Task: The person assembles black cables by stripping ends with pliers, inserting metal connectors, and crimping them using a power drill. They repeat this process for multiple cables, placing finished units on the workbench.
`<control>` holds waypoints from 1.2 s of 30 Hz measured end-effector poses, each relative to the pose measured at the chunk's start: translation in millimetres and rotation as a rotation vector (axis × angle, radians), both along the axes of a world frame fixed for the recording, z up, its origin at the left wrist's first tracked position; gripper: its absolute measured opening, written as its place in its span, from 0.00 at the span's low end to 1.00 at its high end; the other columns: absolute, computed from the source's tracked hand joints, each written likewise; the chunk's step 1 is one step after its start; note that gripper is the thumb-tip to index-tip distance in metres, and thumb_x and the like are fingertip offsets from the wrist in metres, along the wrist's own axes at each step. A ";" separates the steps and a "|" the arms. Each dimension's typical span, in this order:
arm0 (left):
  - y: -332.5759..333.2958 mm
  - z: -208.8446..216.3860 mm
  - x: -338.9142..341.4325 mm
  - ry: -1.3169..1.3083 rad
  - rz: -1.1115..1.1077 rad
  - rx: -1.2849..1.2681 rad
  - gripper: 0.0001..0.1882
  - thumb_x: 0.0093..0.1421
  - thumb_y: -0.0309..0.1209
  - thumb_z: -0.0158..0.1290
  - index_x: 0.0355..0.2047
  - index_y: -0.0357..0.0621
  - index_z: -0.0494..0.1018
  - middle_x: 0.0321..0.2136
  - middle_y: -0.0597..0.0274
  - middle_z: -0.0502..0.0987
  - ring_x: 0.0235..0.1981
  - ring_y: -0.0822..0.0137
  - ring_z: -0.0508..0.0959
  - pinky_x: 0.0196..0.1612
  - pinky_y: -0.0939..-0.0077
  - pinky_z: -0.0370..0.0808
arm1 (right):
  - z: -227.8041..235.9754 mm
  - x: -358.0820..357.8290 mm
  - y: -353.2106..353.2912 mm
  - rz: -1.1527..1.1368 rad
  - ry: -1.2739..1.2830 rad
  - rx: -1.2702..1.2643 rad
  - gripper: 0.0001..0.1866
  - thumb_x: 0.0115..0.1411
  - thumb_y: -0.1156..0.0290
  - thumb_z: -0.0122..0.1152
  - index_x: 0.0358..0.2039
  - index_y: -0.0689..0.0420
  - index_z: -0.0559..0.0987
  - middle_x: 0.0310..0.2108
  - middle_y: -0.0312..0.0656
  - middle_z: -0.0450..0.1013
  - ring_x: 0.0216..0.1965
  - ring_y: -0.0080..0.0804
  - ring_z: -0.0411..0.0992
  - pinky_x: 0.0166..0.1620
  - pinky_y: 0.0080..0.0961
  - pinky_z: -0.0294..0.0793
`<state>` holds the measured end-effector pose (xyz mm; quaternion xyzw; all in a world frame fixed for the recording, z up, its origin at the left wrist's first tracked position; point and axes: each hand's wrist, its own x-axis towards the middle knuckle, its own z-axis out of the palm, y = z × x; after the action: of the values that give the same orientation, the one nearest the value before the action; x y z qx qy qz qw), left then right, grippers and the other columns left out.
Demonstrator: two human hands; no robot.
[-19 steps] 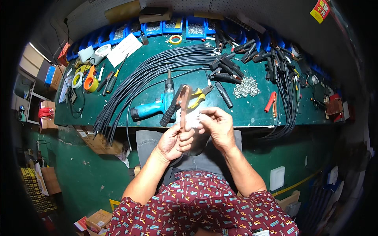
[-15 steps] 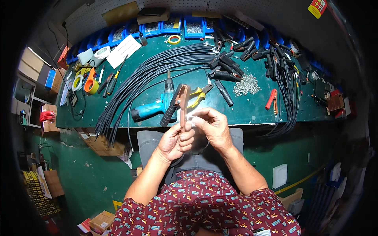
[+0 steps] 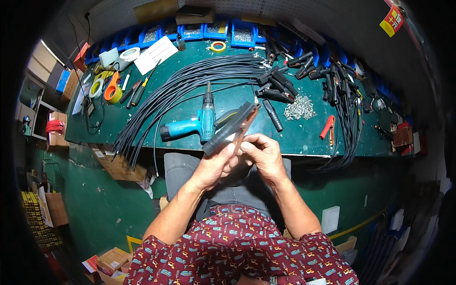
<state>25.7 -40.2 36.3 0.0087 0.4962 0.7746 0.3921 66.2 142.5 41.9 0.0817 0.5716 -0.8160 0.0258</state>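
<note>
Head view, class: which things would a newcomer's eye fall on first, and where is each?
Probably the long, curving bundle of black cables, which sweeps across the left and middle of the green table. Next, the black-and-copper clamp at the centre, in the left hand, with the right hand close to its lower end. The teal drill stands out too, lying just left of the clamp.

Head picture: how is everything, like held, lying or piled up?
Black-handled clamp, held up, tilted
Left hand, gripping that clamp
Right hand, fingers bent, close by that clamp
Teal drill, lying on its side
Black cables, bunched, curving
Small metal parts, heaped loose
Red-handled clamp, lying down
</note>
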 end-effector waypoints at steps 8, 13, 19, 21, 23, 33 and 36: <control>5.2 28.7 8.3 0.237 0.058 -0.075 0.12 0.72 0.38 0.53 0.41 0.43 0.78 0.25 0.73 0.75 0.21 0.84 0.68 0.21 0.88 0.61 | -17.6 5.5 -11.2 -0.094 0.101 -0.039 0.12 0.67 0.68 0.66 0.44 0.62 0.77 0.31 0.39 0.78 0.28 0.21 0.74 0.31 0.17 0.75; 2.9 43.5 8.1 0.206 0.006 -0.067 0.12 0.72 0.38 0.54 0.44 0.42 0.77 0.27 0.72 0.76 0.22 0.83 0.69 0.23 0.87 0.63 | -24.9 10.9 -14.2 -0.066 0.037 -0.270 0.13 0.67 0.66 0.66 0.44 0.62 0.78 0.34 0.40 0.79 0.31 0.21 0.75 0.33 0.18 0.75; -0.9 43.6 4.0 0.416 -0.003 -0.116 0.12 0.71 0.35 0.56 0.49 0.41 0.74 0.26 0.72 0.74 0.23 0.82 0.69 0.24 0.84 0.65 | -25.9 13.6 -11.0 -0.010 0.063 -0.310 0.13 0.67 0.66 0.67 0.44 0.62 0.79 0.33 0.39 0.78 0.30 0.22 0.74 0.32 0.20 0.75; -2.1 47.8 4.5 0.415 -0.011 -0.136 0.13 0.70 0.34 0.57 0.50 0.42 0.74 0.25 0.72 0.73 0.23 0.82 0.69 0.24 0.84 0.66 | -29.7 16.3 -8.8 0.008 0.102 -0.304 0.14 0.66 0.64 0.67 0.43 0.62 0.79 0.34 0.39 0.77 0.30 0.21 0.73 0.31 0.20 0.75; -2.2 46.4 6.0 0.378 -0.013 -0.122 0.14 0.70 0.34 0.57 0.52 0.42 0.74 0.25 0.73 0.73 0.23 0.82 0.69 0.24 0.84 0.66 | -29.4 15.8 -7.7 0.027 0.047 -0.383 0.14 0.66 0.64 0.67 0.43 0.62 0.79 0.34 0.38 0.77 0.29 0.21 0.72 0.30 0.20 0.74; -13.0 41.9 4.6 0.115 -0.121 -0.047 0.19 0.70 0.36 0.57 0.59 0.47 0.71 0.27 0.72 0.77 0.20 0.84 0.70 0.21 0.88 0.65 | -29.7 23.9 -20.0 -0.164 0.232 -0.113 0.13 0.64 0.71 0.70 0.41 0.65 0.77 0.35 0.44 0.79 0.30 0.27 0.78 0.34 0.25 0.81; -13.6 43.4 5.4 0.086 -0.137 -0.022 0.24 0.70 0.36 0.57 0.63 0.49 0.67 0.27 0.72 0.77 0.19 0.84 0.69 0.20 0.88 0.65 | -25.4 24.0 -17.3 -0.148 0.192 -0.198 0.10 0.62 0.73 0.71 0.39 0.64 0.78 0.34 0.44 0.80 0.32 0.26 0.79 0.37 0.26 0.84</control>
<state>31.1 -53.8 79.6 0.0719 0.5192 0.7393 0.4227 90.2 125.1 16.5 0.0420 0.4806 -0.8722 -0.0811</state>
